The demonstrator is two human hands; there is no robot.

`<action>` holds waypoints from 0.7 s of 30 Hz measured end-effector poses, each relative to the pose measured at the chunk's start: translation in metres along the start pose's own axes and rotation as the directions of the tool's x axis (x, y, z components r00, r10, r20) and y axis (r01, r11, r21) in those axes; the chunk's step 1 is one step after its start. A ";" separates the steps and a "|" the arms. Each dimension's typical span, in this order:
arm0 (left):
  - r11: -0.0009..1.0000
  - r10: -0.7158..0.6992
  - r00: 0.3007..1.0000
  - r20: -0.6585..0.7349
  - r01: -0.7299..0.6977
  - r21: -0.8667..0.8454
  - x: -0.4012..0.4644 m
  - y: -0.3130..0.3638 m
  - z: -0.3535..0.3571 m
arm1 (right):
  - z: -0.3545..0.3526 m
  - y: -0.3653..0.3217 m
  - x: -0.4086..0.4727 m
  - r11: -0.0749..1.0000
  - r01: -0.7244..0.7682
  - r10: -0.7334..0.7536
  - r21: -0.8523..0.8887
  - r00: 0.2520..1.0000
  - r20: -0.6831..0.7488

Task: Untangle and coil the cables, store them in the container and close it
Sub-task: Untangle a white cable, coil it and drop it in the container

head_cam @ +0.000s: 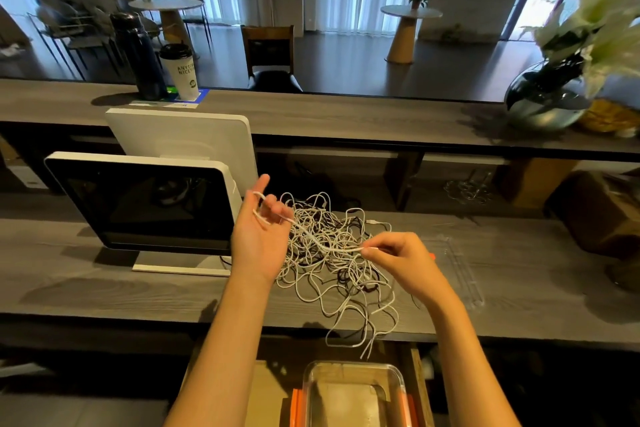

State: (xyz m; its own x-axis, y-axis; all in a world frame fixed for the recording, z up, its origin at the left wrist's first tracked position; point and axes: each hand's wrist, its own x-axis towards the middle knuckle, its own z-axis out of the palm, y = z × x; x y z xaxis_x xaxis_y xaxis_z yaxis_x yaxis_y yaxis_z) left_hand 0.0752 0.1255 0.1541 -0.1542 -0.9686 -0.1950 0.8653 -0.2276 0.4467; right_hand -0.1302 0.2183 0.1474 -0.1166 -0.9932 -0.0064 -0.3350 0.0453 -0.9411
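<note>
Below both hands sits the clear container (353, 395), open-topped, while the right hand (398, 262) pinches a white cable (325, 246) running up-left to the left hand (259, 236), looped round its curled fingers, above the tangle (332, 274) spilling past the desk's near edge.

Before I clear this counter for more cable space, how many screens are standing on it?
2. One dark-faced screen stands at the left of the counter, beside the cable tangle. A second screen stands right behind it, showing its white back. Nothing suggests more.
</note>
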 end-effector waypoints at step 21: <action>0.223 -0.591 0.744 0.312 -0.222 0.949 -0.029 -0.022 0.000 | 0.021 -0.012 0.010 0.983 0.090 -0.020 0.162 0.921 -0.390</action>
State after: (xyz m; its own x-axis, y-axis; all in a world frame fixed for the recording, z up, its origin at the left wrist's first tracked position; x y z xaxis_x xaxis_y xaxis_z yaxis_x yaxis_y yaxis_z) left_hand 0.0607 0.1586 0.1502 -0.7747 -0.6175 -0.1361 -0.2260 0.0694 0.9717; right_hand -0.1073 0.2057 0.1518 -0.4655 -0.8732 0.1444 -0.1881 -0.0618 -0.9802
